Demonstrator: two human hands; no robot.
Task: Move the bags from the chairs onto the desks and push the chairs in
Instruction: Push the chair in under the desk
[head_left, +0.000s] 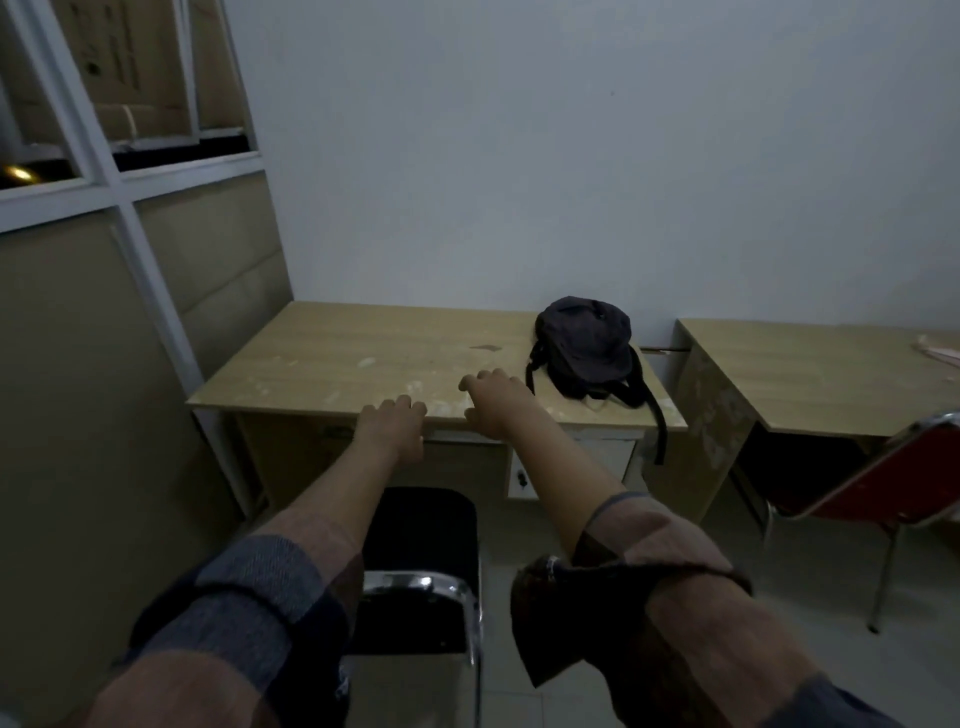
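A dark backpack lies on the right end of a light wooden desk, one strap hanging over the front edge. A black chair with a chrome frame stands in front of the desk, below my arms, its seat bare. My left hand hovers at the desk's front edge, fingers apart, holding nothing. Just left of the backpack, my right hand is stretched out over the desk top, open and apart from the bag.
A second wooden desk stands to the right, with a red chair pulled out in front of it. A padded partition with white framing and windows closes off the left side. A plain wall runs behind both desks.
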